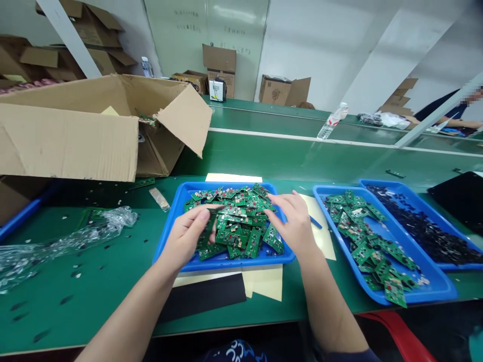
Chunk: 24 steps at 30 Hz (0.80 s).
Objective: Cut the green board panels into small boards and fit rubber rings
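Observation:
Green circuit boards (241,221) lie heaped in a blue tray (169,216) in the middle of the bench. At the tray's left side my left hand (187,230) is closed on a circuit board (207,229), tilted steeply so that its dark green face shows by the thumb. Over the right edge of the heap is my right hand (292,221), thumb and fingers apart, the fingertips close to the topmost boards. Nothing shows between those fingers. Whether the tips touch a board I cannot tell.
More boards lie in a second blue tray (426,296) on the right; beyond it, another tray (364,182) holds small black parts. A large open cardboard box (68,141) stands at left above crumpled plastic wrap (101,229). A black strip (207,296) lies in front.

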Tool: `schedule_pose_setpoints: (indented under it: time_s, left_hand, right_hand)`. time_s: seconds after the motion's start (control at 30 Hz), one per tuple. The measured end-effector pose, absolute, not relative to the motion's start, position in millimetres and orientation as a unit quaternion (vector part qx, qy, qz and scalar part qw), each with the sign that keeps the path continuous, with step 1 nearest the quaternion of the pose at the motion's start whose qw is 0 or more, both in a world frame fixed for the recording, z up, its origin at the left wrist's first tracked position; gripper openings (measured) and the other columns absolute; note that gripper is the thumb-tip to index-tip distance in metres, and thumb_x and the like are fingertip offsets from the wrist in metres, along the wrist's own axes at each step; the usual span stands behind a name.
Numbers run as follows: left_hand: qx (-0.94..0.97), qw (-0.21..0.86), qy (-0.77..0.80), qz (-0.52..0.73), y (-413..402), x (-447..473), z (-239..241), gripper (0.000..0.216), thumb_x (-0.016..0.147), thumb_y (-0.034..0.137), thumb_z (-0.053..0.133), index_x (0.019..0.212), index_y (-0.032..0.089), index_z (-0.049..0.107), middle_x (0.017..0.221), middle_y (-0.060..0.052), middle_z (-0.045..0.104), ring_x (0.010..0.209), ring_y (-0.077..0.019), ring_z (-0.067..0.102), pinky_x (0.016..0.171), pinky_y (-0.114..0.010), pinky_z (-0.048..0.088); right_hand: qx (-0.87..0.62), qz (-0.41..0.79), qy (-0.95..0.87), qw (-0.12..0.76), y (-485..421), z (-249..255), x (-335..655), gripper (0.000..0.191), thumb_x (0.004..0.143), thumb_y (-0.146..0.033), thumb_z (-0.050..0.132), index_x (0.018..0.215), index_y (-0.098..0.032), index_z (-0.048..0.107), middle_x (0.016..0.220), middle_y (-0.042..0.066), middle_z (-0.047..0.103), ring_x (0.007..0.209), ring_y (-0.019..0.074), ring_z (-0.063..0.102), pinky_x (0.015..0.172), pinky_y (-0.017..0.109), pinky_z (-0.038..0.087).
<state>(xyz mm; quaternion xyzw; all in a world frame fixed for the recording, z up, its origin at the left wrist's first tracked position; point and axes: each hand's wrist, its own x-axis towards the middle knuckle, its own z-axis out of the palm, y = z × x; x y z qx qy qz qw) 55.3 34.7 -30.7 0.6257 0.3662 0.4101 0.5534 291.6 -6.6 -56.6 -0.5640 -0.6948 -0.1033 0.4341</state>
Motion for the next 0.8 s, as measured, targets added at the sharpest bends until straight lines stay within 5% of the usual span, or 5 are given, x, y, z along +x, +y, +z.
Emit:
schedule_pose_setpoints:
  time_s: [0.13, 0.23, 0.37, 0.63, 0.8]
  left_hand:
    - [0.605, 0.547, 0.294, 0.498, 40.0, 46.7, -33.6, 0.033, 0.082, 0.044, 0.055, 0.103, 0.02, 0.064, 0.071, -0.001, 0.058, 0.062, -0.0144, 0.056, 0.062, -0.028, 0.048]
    - [0.663, 0.526, 0.268, 0.46, 38.0, 49.7, -33.6, 0.029, 0.078, 0.041, 0.062, 0.098, 0.021, 0.066, 0.083, -0.004, 0.059, 0.071, -0.0163, 0.057, 0.066, -0.029, 0.048]
    - [0.752, 0.456, 0.271, 0.392, 33.9, 58.1, -34.7, 0.028, 0.077, 0.037, 0.064, 0.1, 0.021, 0.067, 0.091, -0.007, 0.059, 0.084, -0.0196, 0.056, 0.073, -0.032, 0.049]
    - [0.812, 0.381, 0.265, 0.355, 32.4, 63.7, -42.9, 0.029, 0.076, 0.034, 0.066, 0.104, 0.028, 0.067, 0.094, -0.005, 0.058, 0.089, -0.0197, 0.056, 0.081, -0.035, 0.048]
    - [0.791, 0.384, 0.281, 0.385, 31.9, 67.7, -49.4, 0.03, 0.075, 0.036, 0.067, 0.103, 0.025, 0.069, 0.088, -0.006, 0.06, 0.082, -0.019, 0.058, 0.071, -0.032, 0.051]
  right_hand:
    - [-0.574, -0.06, -0.64, 0.508, -8.6, -50.7, 295.7, 0.015, 0.084, -0.024, 0.054, 0.095, -0.021, 0.065, 0.083, 0.007, 0.066, 0.081, 0.0219, 0.061, 0.082, 0.047, 0.049]
    - [-0.515, 0.131, -0.65, 0.543, -15.8, -45.1, 281.6, 0.015, 0.085, -0.024, 0.052, 0.082, -0.019, 0.065, 0.071, 0.004, 0.065, 0.065, 0.0163, 0.061, 0.06, 0.032, 0.053]
    - [-0.441, 0.302, -0.663, 0.525, -24.5, -45.4, 252.8, 0.017, 0.08, -0.028, 0.058, 0.093, -0.018, 0.065, 0.075, 0.004, 0.068, 0.064, 0.0147, 0.063, 0.057, 0.028, 0.054]
    - [-0.462, 0.219, -0.645, 0.567, -27.1, -49.1, 234.6, 0.007, 0.081, -0.022, 0.056, 0.075, -0.02, 0.059, 0.068, 0.002, 0.063, 0.064, 0.014, 0.06, 0.058, 0.027, 0.052]
    - [-0.416, 0.124, -0.698, 0.569, -25.2, -50.2, 235.9, 0.011, 0.082, -0.015, 0.054, 0.074, -0.019, 0.06, 0.074, 0.005, 0.066, 0.071, 0.0162, 0.063, 0.065, 0.03, 0.053]
